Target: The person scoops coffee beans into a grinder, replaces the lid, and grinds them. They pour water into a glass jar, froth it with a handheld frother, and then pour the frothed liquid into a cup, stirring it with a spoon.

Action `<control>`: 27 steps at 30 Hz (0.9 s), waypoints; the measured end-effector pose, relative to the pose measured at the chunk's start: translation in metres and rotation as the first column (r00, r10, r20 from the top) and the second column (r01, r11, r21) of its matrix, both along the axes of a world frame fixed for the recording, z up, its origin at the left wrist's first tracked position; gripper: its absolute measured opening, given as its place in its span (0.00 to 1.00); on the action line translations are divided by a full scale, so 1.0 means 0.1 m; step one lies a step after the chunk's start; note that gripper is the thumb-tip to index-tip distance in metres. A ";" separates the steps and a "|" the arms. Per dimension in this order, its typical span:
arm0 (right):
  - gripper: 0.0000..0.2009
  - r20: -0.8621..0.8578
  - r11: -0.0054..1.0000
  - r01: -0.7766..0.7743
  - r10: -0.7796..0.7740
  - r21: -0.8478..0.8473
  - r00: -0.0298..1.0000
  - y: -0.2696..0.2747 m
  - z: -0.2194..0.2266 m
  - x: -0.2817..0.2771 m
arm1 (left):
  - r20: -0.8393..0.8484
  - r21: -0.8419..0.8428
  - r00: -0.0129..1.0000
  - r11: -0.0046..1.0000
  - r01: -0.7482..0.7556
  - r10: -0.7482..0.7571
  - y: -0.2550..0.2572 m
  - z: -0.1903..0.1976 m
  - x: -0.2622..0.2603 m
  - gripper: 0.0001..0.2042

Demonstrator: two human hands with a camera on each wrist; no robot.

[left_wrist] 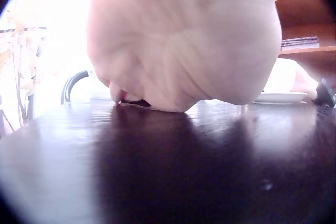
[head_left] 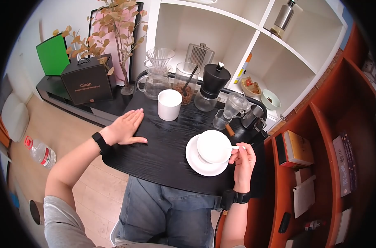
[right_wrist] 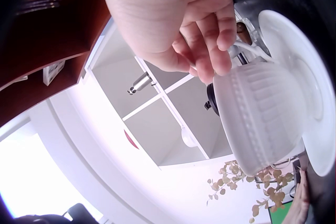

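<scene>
My right hand (head_left: 244,160) pinches the handle of a white cup (head_left: 212,145) on its right side. The cup stands over a white saucer (head_left: 193,159) on the black table (head_left: 163,155). In the right wrist view, the fingers of the right hand (right_wrist: 173,19) curl at the handle, and the ribbed side of the cup (right_wrist: 262,113) shows above the saucer (right_wrist: 315,145). My left hand (head_left: 126,127) lies on the tabletop with straight fingers and the thumb spread. The left wrist view shows the heel of the left hand (left_wrist: 184,40) against the dark surface.
Along the table's back are a glass dripper set (head_left: 155,84), a white canister (head_left: 169,108), a jar of coffee beans (head_left: 186,89), a hand grinder (head_left: 212,87), small glass pitchers (head_left: 235,105) and a metal jug (head_left: 252,116). A brown bookshelf (head_left: 320,124) borders the right.
</scene>
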State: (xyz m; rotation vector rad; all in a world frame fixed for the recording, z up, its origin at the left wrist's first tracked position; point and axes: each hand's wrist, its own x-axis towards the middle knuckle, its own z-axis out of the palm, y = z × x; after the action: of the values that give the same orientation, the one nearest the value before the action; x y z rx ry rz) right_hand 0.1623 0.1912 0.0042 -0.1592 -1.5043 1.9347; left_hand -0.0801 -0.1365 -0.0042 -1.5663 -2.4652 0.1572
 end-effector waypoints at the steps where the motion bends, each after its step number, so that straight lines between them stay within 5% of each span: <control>1: 0.07 0.003 1.000 0.001 -0.001 0.000 1.000 0.00 0.00 0.00 | 0.019 -0.020 0.999 0.999 -0.045 0.045 -0.05 -0.01 -0.06 0.48; 5: 0.07 0.000 1.000 -0.016 0.016 -0.014 1.000 0.01 0.00 0.01 | 0.116 -0.084 0.925 0.932 -0.353 0.361 -0.30 0.02 -0.30 0.47; 8: 0.07 0.000 1.000 -0.003 0.004 -0.012 1.000 0.01 -0.01 -0.01 | 0.387 -0.234 0.713 0.810 -0.537 0.585 -0.37 0.13 -0.41 0.50; 19: 0.07 0.002 1.000 -0.009 0.009 -0.009 1.000 0.02 0.00 0.00 | 0.516 -0.011 0.735 0.861 -0.508 0.441 -0.04 0.50 -0.16 0.44; 23: 0.07 -0.005 1.000 -0.010 0.010 -0.011 1.000 0.01 0.00 0.00 | 0.323 0.039 0.842 0.883 -0.467 0.431 0.03 0.42 -0.02 0.43; 27: 0.07 -0.008 1.000 -0.015 0.015 -0.006 1.000 0.01 0.00 0.00 | 0.325 0.043 0.904 0.951 -0.307 0.277 0.19 0.41 0.38 0.43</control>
State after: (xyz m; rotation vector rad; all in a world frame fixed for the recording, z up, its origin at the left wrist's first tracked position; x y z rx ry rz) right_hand 0.1625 0.1925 0.0042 -0.1432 -1.4981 1.9499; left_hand -0.0425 -0.1180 0.0363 -1.2561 -2.8999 -0.1765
